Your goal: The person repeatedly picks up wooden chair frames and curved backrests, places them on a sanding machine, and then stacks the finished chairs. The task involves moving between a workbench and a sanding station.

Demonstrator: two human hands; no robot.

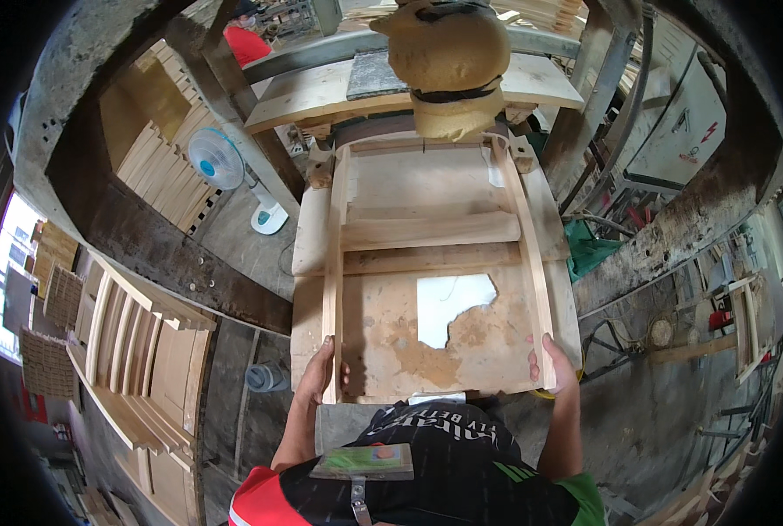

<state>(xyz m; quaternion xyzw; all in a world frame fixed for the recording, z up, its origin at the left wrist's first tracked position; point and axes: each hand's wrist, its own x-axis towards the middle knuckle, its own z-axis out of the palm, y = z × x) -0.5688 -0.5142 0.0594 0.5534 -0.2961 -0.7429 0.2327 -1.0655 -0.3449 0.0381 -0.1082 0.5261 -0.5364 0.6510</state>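
A wooden frame (444,230) with two long side rails and a crosspiece lies flat on a plywood work table (383,307). My left hand (321,370) is wrapped round the near end of its left rail. The near end of the right rail is gripped by my right hand (553,363). At the far side, the frame's curved end rests between two wooden blocks, the left block (320,168) and the right block (522,154). Above that end hangs a dusty, tan-coated machine head (448,66), which hides part of what lies behind it.
A torn white sheet (448,307) lies inside the frame amid sawdust. Metal machine beams (190,272) flank the table on both sides. A white fan (220,162) stands at the left, near stacked curved wood parts (137,342). On the right is a grey electrical cabinet (681,131).
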